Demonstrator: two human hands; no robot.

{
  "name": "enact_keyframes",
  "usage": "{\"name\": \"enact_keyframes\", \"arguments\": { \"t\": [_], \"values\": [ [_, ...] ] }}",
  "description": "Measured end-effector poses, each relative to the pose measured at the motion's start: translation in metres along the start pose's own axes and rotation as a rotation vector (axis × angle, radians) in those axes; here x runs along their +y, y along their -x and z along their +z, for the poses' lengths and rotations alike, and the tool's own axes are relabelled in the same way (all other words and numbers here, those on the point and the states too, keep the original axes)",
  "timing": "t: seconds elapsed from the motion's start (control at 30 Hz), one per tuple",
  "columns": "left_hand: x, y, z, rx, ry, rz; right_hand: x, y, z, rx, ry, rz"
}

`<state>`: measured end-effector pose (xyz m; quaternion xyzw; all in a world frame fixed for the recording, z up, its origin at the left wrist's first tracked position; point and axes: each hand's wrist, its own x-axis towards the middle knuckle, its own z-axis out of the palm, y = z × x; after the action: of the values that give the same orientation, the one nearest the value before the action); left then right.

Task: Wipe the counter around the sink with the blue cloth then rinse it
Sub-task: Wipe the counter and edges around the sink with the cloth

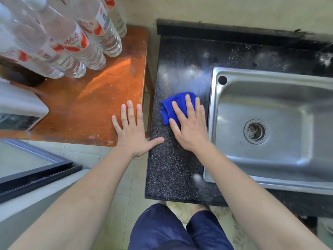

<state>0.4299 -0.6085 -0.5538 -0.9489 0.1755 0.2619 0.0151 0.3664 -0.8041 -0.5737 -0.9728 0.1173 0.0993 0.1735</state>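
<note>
Blue cloth under flat right hand, counter beside sink

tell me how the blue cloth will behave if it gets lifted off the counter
Probably floppy: the blue cloth lies bunched in soft folds under the right hand, so it should droop when lifted. Likely light, though maybe damp, given the wet streaks on the counter.
</note>
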Motion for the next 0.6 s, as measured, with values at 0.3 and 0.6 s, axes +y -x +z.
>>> {"name": "enact_keyframes", "arguments": {
  "t": [0.3, 0.6],
  "values": [
    [0.001, 0.002, -0.003, -0.015, 0.014, -0.015, -0.024, -0.025, -0.009, 0.003, 0.070, 0.064],
    [0.017, 0.010, -0.010, -0.010, 0.116, -0.055, 0.043, 0.025, -0.045, 0.239, -0.300, 0.079]
  ]
}}
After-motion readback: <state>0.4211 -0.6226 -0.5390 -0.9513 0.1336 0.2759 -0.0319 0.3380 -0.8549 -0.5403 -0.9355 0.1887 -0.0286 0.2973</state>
